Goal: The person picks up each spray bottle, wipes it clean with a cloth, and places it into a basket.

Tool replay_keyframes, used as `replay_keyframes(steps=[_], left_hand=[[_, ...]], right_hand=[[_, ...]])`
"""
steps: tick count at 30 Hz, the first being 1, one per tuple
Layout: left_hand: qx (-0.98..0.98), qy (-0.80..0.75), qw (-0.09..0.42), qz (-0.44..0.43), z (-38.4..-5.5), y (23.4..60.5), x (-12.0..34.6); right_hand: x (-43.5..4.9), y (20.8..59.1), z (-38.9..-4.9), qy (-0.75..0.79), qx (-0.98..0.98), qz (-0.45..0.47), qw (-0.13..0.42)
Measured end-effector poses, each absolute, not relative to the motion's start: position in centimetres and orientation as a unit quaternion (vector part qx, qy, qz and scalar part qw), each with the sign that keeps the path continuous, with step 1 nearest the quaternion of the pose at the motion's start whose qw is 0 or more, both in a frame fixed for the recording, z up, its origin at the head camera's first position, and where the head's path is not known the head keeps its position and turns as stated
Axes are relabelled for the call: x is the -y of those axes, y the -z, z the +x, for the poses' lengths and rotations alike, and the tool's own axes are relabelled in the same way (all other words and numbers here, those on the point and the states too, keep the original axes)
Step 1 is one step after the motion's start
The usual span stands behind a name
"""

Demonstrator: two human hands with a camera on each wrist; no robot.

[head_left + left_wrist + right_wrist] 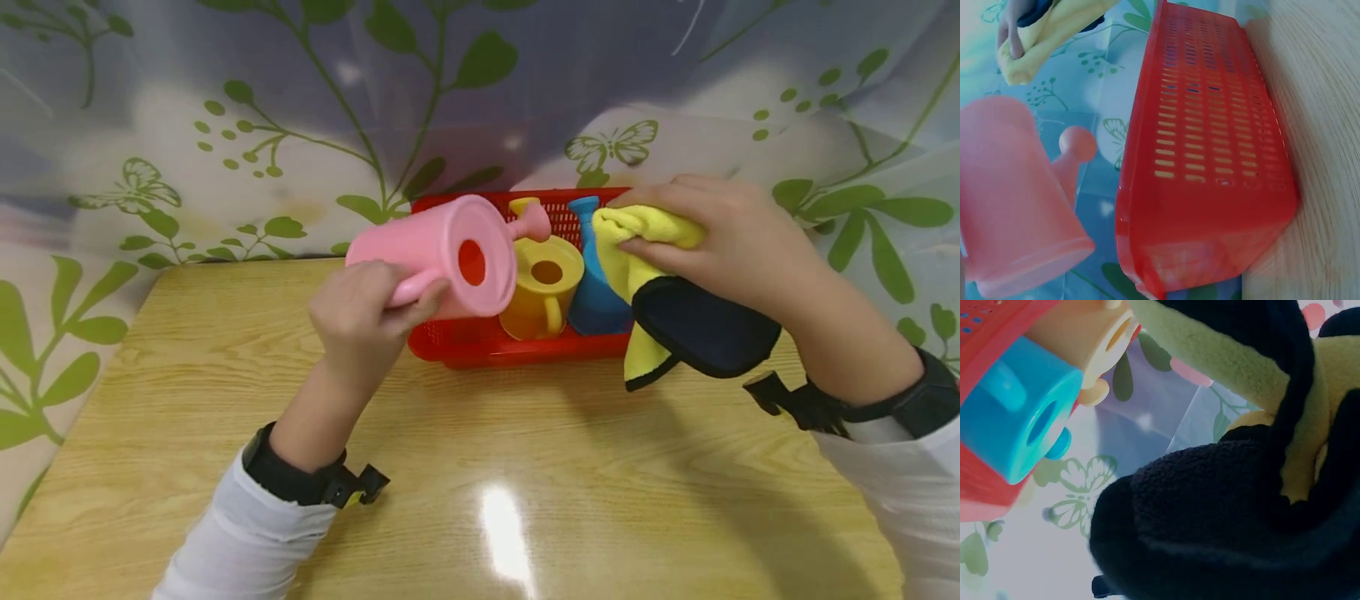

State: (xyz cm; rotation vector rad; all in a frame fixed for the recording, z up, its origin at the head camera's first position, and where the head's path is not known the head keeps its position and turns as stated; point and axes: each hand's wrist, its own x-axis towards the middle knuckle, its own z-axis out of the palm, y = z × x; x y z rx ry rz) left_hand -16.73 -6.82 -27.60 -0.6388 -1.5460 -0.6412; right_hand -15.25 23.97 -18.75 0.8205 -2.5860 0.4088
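My left hand (360,312) grips the handle of a pink watering can (427,242), tilted over the left end of a red basket (480,357). Its spout points to the right, and in the left wrist view the can (1016,194) is beside the basket's rim. A yellow and black cloth (645,283) hangs folded from my right hand (735,233), whose thumb and fingers pinch it above the basket's right end. Inside the basket stand a yellow watering can (534,304) and a blue watering can (596,292), the blue one partly hidden by the cloth.
The basket stands at the back edge of a wooden table (450,467), against a curtain (300,108) printed with leaves and butterflies. Each wrist wears a black strap (296,475) with a small mount.
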Motion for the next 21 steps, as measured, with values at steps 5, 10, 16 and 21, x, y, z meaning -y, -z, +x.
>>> replay_keyframes(steps=[5, 10, 16, 21], left_hand=[[0.727, 0.368, 0.554, -0.171, -16.8, 27.2, 6.8], [0.752, 0.476, 0.451, -0.071, -16.7, 26.6, 7.0], [0.729, 0.606, 0.317, -0.02, -16.9, 25.8, 7.1], [0.685, 0.697, 0.214, -0.005, -16.4, 25.7, 6.6]], right_hand=[[-24.8, 18.9, -14.9, -0.139, 0.934, 0.265, 0.194], [-25.4, 18.9, -14.7, -0.137, 0.939, 0.249, 0.192], [-26.1, 19.1, -14.5, -0.139, 0.944, 0.232, 0.191], [-26.7, 19.2, -14.5, -0.138, 0.946, 0.221, 0.193]])
